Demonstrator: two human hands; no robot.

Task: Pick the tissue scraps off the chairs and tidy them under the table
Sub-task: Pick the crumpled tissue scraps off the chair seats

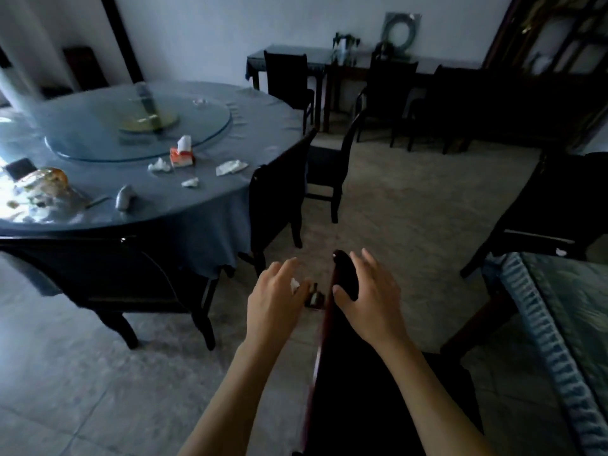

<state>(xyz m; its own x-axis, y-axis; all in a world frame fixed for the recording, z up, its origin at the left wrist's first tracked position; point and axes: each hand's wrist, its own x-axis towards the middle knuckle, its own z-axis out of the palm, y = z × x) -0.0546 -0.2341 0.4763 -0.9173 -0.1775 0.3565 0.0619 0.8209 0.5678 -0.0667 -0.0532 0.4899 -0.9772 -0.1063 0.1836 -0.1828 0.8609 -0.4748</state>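
My right hand (368,296) grips the top of a dark chair's backrest (343,274), thumb on the near side and fingers over the far side. This chair (378,406) stands right in front of me. My left hand (276,297) is beside it to the left, holding a small white tissue scrap (294,284) between its fingers. The round table (204,205) with a blue cloth is to the left. Several crumpled tissues (230,166) lie on it near an orange tissue pack (182,156).
Two dark chairs (276,205) stand at the round table's right edge and another (108,278) at its front. A second table with a patterned cloth (559,317) is at the right. More chairs and a side table (296,60) line the back wall. A small dark object (315,299) lies on the floor.
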